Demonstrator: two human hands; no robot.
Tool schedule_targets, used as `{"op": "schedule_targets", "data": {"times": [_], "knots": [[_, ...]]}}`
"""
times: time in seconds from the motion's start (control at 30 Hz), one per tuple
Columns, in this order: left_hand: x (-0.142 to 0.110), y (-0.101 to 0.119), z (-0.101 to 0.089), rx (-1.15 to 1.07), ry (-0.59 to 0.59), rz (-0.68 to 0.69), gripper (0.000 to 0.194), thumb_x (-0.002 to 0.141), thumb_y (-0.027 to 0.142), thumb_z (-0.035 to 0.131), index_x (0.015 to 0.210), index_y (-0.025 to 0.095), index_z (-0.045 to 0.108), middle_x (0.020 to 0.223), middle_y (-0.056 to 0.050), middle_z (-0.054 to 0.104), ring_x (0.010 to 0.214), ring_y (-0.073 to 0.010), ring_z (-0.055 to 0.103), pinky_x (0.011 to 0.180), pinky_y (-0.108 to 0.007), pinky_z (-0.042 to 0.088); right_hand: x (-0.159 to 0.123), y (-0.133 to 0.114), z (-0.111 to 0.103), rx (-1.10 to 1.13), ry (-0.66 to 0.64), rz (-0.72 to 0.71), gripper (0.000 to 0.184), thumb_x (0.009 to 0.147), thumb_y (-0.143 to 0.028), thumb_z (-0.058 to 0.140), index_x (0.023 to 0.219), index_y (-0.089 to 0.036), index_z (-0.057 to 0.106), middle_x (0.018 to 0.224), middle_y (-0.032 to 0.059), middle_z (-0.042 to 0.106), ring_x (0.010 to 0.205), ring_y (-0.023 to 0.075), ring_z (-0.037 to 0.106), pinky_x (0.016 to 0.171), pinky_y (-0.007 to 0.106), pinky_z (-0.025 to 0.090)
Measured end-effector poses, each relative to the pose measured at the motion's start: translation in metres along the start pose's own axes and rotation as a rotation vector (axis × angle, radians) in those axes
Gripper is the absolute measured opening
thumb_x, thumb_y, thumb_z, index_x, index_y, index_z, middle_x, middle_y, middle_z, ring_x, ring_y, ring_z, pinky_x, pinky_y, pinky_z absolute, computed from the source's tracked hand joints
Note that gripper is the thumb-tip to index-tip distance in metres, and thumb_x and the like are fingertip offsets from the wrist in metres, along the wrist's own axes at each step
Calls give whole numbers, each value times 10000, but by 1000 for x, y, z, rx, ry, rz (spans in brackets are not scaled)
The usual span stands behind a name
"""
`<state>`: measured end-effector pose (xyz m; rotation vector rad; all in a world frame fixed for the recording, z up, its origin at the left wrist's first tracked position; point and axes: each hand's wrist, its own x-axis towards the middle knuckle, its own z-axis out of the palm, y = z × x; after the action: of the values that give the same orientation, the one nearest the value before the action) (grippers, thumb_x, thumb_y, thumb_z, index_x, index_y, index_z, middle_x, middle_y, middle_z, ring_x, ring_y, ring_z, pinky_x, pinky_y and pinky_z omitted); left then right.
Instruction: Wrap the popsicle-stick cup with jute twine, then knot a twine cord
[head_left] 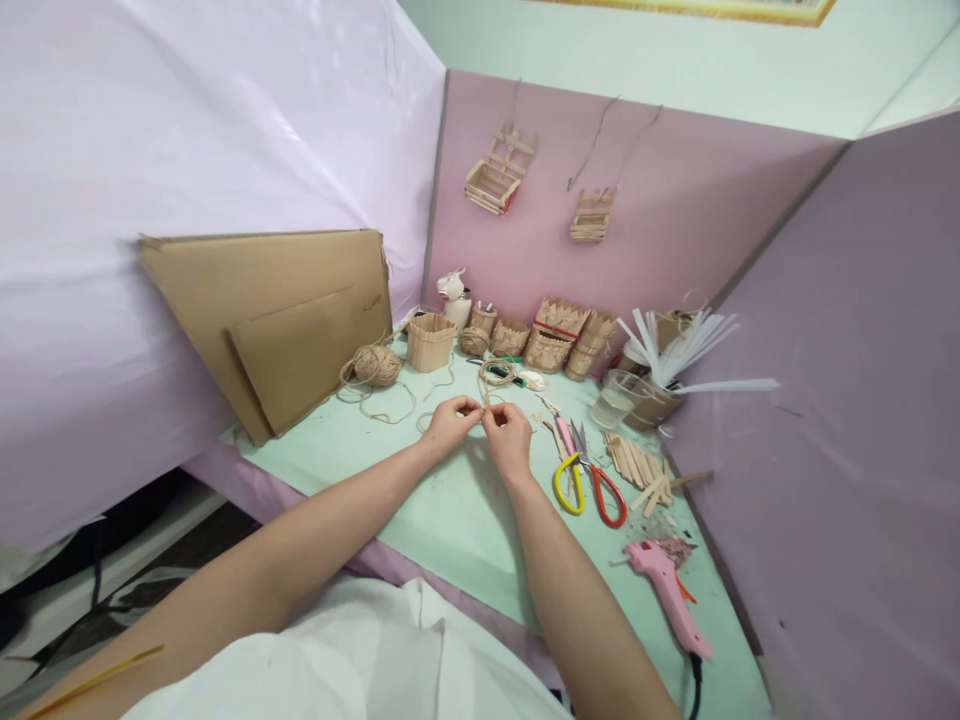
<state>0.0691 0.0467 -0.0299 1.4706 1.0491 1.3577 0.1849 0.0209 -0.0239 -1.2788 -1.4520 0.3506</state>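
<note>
Over the middle of the green-covered table, my left hand and my right hand meet fingertip to fingertip. Both pinch a piece of jute twine, whose loops rise just beyond the fingers. The exact spot where the fingertips close on it is small and partly hidden. A loose strand runs on the table left of my left hand toward a ball of twine. Beyond the hands stands a small wooden-stick basket. Scissors with one yellow and one red handle lie right of my right hand.
A pink glue gun with a black cord lies at the right front. Wooden sticks, a clear cup and white glue sticks stand or lie along the right. Cardboard sheets lean at left; several stick baskets line the back.
</note>
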Motion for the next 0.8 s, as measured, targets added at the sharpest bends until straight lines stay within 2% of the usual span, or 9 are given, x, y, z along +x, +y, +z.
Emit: {"op": "schedule_targets", "data": {"times": [0.07,0.23,0.3,0.43,0.53,0.67,0.8], "knots": [[1,0,-1,-97,-5,-94,114,642,261,617,657,148,608,633,7,582,628,-108,504,616,-236,406,-1,-3,0,6,-2,-9,108,729,-268,521,658,-197,561,688,10,562,674,150,495,667,277,385],[7,3,-8,-543,-189,-555,99,654,210,604,602,142,555,559,0,502,504,-70,409,443,-195,286,-3,-10,1,80,-45,-67,114,749,-269,509,694,-193,573,732,12,558,687,141,501,647,263,394],[7,4,-10,-636,-236,-613,79,655,194,617,631,134,571,566,-5,496,502,-64,400,426,-185,267,-2,-10,1,125,-49,-32,116,750,-277,513,709,-190,577,738,14,569,701,142,515,655,262,404],[5,2,-9,-614,-208,-454,205,616,231,721,749,122,607,636,-3,516,555,-59,436,441,-169,261,3,-4,2,223,-73,144,159,721,-327,560,744,-173,594,729,18,615,701,148,535,683,272,420],[3,0,-5,-502,-151,-323,294,594,300,753,769,123,595,664,8,523,568,-55,440,475,-176,276,6,1,2,278,-100,201,218,699,-372,590,745,-160,605,719,19,626,680,147,534,669,271,418],[1,-2,-2,-231,-139,-128,252,660,334,680,775,131,585,690,12,553,590,-72,447,553,-207,326,8,6,0,282,-85,206,234,692,-393,596,722,-161,610,709,17,625,679,148,532,668,273,412],[-1,-5,0,120,-175,59,191,752,307,549,677,134,575,637,15,535,631,-103,451,628,-237,347,9,8,-2,299,-88,214,212,678,-381,601,693,-170,596,669,6,614,657,146,528,661,276,407]]}}
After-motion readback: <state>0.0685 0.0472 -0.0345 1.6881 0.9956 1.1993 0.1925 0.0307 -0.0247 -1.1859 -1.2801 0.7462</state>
